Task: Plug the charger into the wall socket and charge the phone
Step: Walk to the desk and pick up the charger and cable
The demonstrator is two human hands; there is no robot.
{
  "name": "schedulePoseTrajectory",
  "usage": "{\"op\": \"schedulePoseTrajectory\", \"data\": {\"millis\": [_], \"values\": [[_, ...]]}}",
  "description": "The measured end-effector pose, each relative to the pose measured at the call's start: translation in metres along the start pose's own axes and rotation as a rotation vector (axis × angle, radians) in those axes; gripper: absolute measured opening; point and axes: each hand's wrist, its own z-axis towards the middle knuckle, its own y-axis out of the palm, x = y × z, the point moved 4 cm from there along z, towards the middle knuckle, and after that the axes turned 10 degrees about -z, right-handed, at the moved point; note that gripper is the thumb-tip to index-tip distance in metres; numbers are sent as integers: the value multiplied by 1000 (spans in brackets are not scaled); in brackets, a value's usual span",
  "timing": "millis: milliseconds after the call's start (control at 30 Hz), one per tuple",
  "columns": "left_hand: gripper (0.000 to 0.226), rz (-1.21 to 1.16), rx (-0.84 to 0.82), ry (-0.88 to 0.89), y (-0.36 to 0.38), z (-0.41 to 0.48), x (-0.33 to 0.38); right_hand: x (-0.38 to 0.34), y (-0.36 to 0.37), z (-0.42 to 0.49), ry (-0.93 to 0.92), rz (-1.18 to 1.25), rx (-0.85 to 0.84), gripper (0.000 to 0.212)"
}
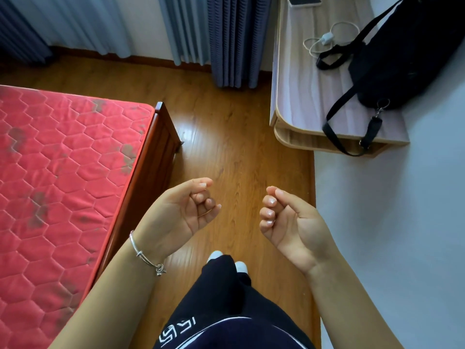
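A white charger [327,38] with its coiled white cable lies on the wooden desk [297,91] at the upper right. At the desk's far end sits a phone [304,0], dark screen up, partly cut off by the frame's top edge. My left hand [186,212] and my right hand [286,220] hover palm-up over the floor in the middle, well short of the desk. Both have their fingers curled in and hold nothing. No wall socket shows.
A black bag [407,51] with long straps covers the desk's right side, one strap lying next to the charger. A bed with a red quilted mattress [63,185] fills the left. Wooden floor [226,147] runs between bed and desk. Curtains [234,39] hang behind.
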Motion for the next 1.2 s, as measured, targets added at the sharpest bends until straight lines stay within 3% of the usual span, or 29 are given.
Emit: {"op": "schedulePoseTrajectory", "data": {"millis": [567, 867, 1200], "values": [[17, 88, 115, 95, 9, 129, 149, -83, 58, 161, 6, 22, 10, 11], [16, 170, 124, -18, 34, 199, 172, -120, 65, 217, 46, 74, 91, 12], [15, 145, 86, 6, 83, 283, 205, -204, 50, 285, -10, 118, 69, 10]]}}
